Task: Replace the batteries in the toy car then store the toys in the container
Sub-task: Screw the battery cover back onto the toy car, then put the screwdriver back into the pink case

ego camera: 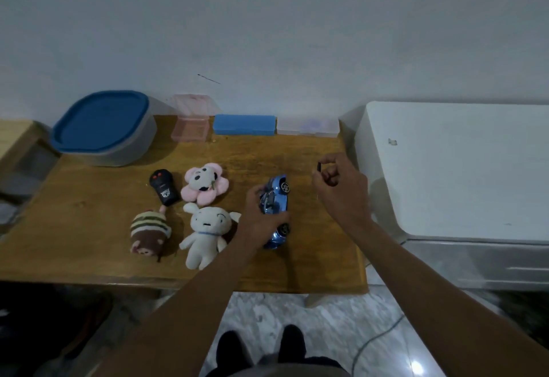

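While the toy car [277, 198] lies on the wooden table [312, 263] toward its right side, the left hand [261, 213] grips it, fingers curled over the body from the left; car is blue, tipped so that two wheels face right; long axis runs near-to-far, nose or tail pointing roughly at the wall.

Right hand [341, 189] hovers above the table, right of the car and slightly beyond it, apart from it; thumb and forefinger pinch a small dark piece [318, 167], other fingers curled in; too small to tell whether it is a battery, a screw or a cover.

Key relation: car sits to the left of and a little nearer than the right fingertips, wheel side turned toward them; the right hand is the free one for any work on the underside, the left only steadies; judged step is the battery change, not yet storage.

Container [104, 127] with blue lid at far left, lid on; remote [164, 188], flower plush [205, 182], white plush [208, 228] and striped plush [150, 232] lie left of the car, untouched.
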{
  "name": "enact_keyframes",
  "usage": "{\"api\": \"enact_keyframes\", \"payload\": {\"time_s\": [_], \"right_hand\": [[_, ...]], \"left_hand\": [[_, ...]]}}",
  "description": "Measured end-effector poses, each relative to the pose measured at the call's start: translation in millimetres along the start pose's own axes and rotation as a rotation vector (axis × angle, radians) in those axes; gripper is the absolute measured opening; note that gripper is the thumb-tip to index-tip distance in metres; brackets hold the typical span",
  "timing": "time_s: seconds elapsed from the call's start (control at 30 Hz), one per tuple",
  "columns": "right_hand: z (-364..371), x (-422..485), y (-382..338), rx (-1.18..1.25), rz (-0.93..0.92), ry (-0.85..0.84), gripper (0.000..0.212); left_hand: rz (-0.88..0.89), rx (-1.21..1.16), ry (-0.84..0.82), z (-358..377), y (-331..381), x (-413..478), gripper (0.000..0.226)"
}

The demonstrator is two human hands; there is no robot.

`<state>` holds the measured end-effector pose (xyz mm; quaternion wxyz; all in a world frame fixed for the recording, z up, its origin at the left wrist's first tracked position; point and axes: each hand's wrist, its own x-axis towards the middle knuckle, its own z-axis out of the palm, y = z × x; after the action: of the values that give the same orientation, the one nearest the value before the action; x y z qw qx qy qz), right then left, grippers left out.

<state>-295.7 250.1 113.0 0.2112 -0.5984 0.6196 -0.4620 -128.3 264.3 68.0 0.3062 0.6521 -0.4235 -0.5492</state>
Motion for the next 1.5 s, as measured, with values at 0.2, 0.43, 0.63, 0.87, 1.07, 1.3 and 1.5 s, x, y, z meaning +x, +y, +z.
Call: {"api": "enact_keyframes", "payload": {"time_s": [0.2,0.43,0.63,0.87,1.07,1.3,1.5], "right_hand": [[-1.5,-0.5,10.0,-0.001,0.030,-0.021,0.018],[-3.5,0.3,20.4,-0.002,0.023,-0.035,0.018],[-5.1,-1.0,24.9,-0.014,0.036,-0.049,0.017],[-2.0,-0.7,26.3,-0.018,0.043,-0.076,0.019],[-0.6,8.5,19.3,-0.025,0.018,-0.071,0.018],[15.1,39.0,-6.2,-0.034,0.023,-0.094,0.025],[57.5,67.4,-41.4,0.055,-0.006,-0.134,0.021]], "left_hand": [[-0.071,0.735,0.275,33.5,-8.5,1.5,0.089],[-0.129,0.905,0.319,51.1,-24.6,14.5,0.091],[-0.136,0.978,0.348,51.8,-28.6,20.9,0.091],[-0.143,0.936,0.347,50.2,-23.6,20.7,0.098],[-0.019,0.951,0.427,44.2,1.3,9.9,0.094],[0.291,0.740,0.462,-27.2,35.5,16.9,0.055],[0.301,0.579,0.513,-108.3,41.1,38.5,0.057]]}}
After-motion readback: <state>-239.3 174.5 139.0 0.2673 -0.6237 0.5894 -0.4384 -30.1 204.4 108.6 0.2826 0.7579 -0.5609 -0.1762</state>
